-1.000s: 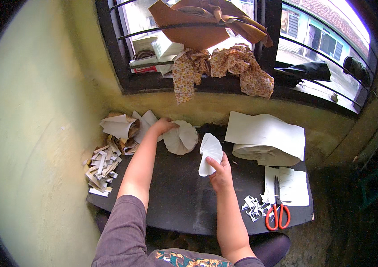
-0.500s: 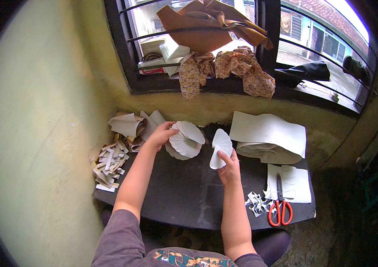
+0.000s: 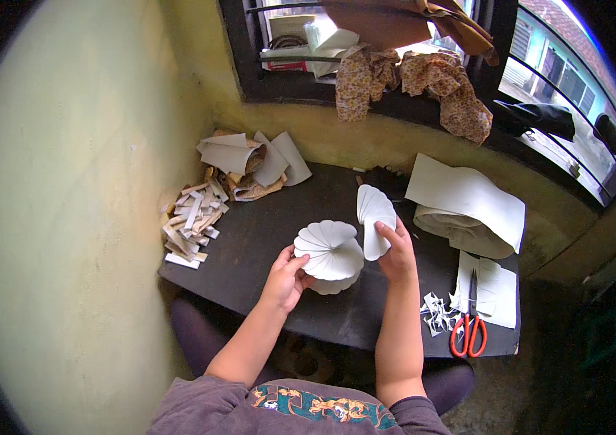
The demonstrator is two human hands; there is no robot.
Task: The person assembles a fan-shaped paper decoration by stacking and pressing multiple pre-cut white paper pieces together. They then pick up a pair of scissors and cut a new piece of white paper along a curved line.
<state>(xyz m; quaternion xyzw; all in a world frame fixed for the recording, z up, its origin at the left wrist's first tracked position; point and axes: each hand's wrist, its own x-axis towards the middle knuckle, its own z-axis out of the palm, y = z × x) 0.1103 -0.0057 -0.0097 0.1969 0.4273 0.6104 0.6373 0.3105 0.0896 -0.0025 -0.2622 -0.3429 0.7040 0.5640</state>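
Hands point(image 3: 288, 280) point(image 3: 398, 254) apart, right farther forward, gripping white fans point(image 3: 328, 246) point(image 3: 377, 209)

Floral cloth point(image 3: 451, 90) over a dark window frame point(image 3: 279, 90), brown sheet point(image 3: 377, 23) above, black bundle point(image 3: 546, 119) to the right.

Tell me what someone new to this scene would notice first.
Probably the larger white fan of rounded pieces in the left hand, over the dark table, and the smaller white fan in the right hand beside it. Next, likely the red-handled scissors near the table's right end, then the floral cloth at the window.
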